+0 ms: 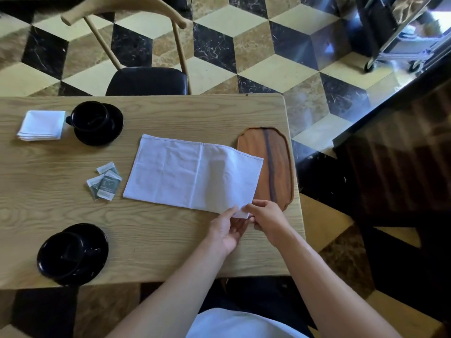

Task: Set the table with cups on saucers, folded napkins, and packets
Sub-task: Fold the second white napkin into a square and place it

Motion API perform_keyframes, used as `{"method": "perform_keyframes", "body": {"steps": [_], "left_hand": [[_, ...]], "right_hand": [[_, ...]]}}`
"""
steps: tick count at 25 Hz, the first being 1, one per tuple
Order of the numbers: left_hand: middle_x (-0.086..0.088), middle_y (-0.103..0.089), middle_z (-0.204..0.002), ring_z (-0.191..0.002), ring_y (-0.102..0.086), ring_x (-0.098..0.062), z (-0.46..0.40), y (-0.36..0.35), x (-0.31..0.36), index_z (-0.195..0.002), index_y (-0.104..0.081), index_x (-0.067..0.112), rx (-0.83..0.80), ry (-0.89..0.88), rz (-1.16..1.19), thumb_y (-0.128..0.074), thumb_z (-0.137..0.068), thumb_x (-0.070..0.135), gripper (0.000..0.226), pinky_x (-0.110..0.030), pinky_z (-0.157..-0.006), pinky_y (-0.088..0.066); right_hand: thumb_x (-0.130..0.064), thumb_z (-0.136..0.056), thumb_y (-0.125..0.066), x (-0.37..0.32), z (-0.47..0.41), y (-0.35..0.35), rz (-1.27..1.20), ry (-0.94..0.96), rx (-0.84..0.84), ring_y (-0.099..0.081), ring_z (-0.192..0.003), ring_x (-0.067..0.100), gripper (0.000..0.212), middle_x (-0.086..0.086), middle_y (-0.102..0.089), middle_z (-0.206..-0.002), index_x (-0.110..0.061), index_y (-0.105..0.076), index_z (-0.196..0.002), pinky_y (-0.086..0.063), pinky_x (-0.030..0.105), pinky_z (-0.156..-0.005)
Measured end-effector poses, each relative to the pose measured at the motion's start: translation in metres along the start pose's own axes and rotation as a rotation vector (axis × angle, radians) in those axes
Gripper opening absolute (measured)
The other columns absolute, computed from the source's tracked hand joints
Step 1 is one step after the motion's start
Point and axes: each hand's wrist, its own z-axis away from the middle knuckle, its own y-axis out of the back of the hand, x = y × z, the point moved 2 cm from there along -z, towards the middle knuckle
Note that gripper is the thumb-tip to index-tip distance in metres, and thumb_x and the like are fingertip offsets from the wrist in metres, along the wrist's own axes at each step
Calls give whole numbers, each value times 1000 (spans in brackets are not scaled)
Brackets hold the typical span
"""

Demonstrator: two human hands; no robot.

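Both hands meet at the near corner of the white napkin (192, 174), the left hand (225, 230) and right hand (266, 219) each pinching it; the cloth lies half-folded on the pale wooden table (170, 240), partly over a wooden tray (280, 162) just beyond the right hand; packets (105, 182) lie left of the napkin; farther off, a chair (146, 79) stands on the cube-patterned floor (268, 57).

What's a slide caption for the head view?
Both hands, left hand and right hand, pinch the near corner of the half-folded napkin.

Light: I see daylight entering from the upper right.
Glare: streaks on the polished floor (324, 48).
Tabletop (170, 252): evenly lit, soft shadows.
Edges: wide-angle bending, slight softness.
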Motion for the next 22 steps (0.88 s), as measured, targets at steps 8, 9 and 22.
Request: {"method": "perform_keyframes", "body": {"steps": [8,9,22], "left_hand": [[-20,-69,-70,-57,-71,-25,52,76,-20,-95,-59,-5,116,-79,-33,-71,-85,-5,15,-31,-50,-59],[-21,-68,-75,-56,-71,-24,57,87,-18,-98,-57,-3,157,-121,-47,-71,-85,-6,19,-30,-49,-58],[-19,-75,-101,-86,-72,-20,82,143,-11,-110,-72,4,214,-565,-372,-60,-74,-28,49,-21,-69,-57]], "right_hand": [[-9,-85,-70,10,-5,8,-421,-166,-85,-58,-55,17,12,4,-62,-73,-9,-65,-95,-49,27,-54],[-5,-82,-69,10,-5,11,-425,-139,-67,-56,-53,17,16,6,-61,-74,-8,-63,-96,-48,27,-51],[21,-79,-49,-15,-1,26,49,286,-280,-66,-92,26,54,10,-76,-100,-17,-80,-100,-54,43,-90]]}}
